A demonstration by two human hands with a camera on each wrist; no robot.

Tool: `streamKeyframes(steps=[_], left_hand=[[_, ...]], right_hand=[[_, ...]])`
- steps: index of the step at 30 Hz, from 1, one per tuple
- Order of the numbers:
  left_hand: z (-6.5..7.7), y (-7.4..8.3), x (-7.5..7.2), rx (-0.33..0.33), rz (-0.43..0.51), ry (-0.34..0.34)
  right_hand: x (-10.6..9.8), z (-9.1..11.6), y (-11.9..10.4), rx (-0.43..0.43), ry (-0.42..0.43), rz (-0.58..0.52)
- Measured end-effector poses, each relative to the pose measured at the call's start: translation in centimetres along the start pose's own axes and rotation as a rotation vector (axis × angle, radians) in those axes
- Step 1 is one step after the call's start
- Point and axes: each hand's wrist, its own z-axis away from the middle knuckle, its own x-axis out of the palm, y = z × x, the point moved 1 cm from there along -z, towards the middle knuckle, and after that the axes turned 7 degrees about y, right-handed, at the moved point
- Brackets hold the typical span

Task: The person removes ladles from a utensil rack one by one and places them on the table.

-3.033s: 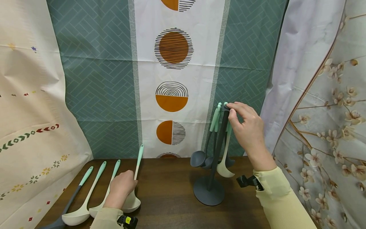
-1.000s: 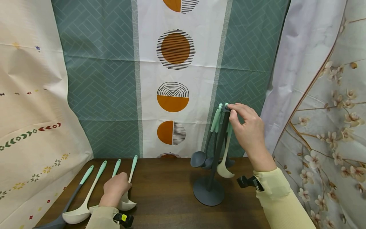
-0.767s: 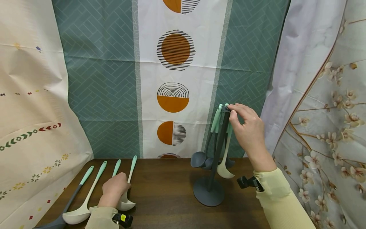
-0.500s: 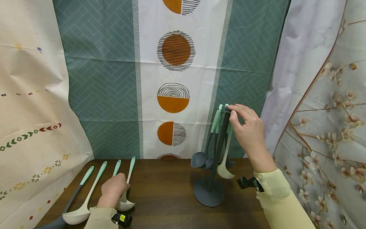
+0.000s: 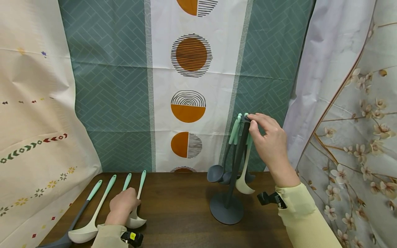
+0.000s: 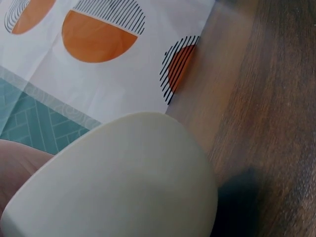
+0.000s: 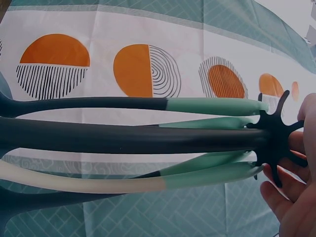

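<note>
Low on the left, my left hand point(image 5: 124, 204) grips the shaft of a cream ladle point(image 5: 135, 221) with a mint handle, its bowl at the table. That ladle's bowl point(image 6: 133, 182) fills much of the left wrist view. Beside it, partly hidden by the hand, lies another mint-handled utensil point(image 5: 126, 181). On the right, my right hand point(image 5: 271, 141) holds the hooked top of a dark grey utensil stand point(image 5: 237, 162), fingers around the hooks point(image 7: 276, 136). Several mint-handled utensils hang there, among them a grey ladle point(image 5: 215, 173) and a cream one point(image 5: 244, 185).
Farther left on the brown wooden table point(image 5: 176, 206) lie a cream ladle point(image 5: 85, 234) and a dark grey utensil point(image 5: 63, 241), handles pointing away. The stand's round base point(image 5: 226, 213) sits right of the middle. Patterned cloths hang behind and at both sides.
Over three seconds, my left hand and the cream ladle have shifted left, and the ladle's handle end has come lower, beside the other utensils. The right hand has stayed on the stand's top.
</note>
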Motion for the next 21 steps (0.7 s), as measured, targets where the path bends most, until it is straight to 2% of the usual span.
streamKeyframes(steps=[14,21], left_hand=[[0.03,0.08,0.04,0.004,0.003,-0.005],[-0.09,0.16,-0.41,0.009,0.003,0.008]], right_hand=[[-0.03,0.05,0.17,-0.002,-0.004,-0.005],[-0.1,-0.08,0.08,-0.003,-0.013,-0.002]])
